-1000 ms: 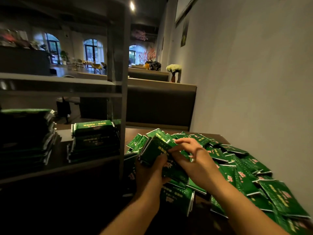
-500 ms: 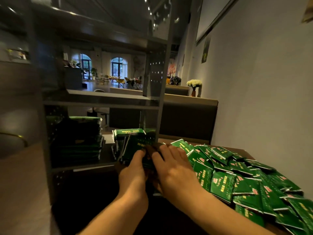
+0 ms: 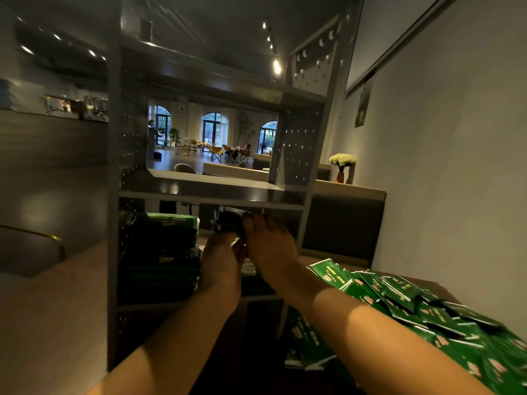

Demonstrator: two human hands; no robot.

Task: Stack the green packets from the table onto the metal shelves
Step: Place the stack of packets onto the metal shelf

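Both my hands are inside the metal shelf (image 3: 199,199), under its middle board. My left hand (image 3: 221,263) and my right hand (image 3: 269,246) together hold a bundle of green packets (image 3: 228,220) over the right-hand stack, which my hands mostly hide. A tall stack of green packets (image 3: 165,246) stands to the left on the same shelf level. A loose heap of green packets (image 3: 399,303) lies on the table at the right.
The shelf's perforated right upright (image 3: 310,201) stands just right of my hands. A grey wall (image 3: 445,166) runs along the right. A wooden counter (image 3: 57,309) lies to the left. A vase of white flowers (image 3: 341,163) stands behind.
My hands have carried the bundle from the heap on the table leftward and up into the shelf, above the right-hand stack. The camera has tilted up and turned toward the shelf.
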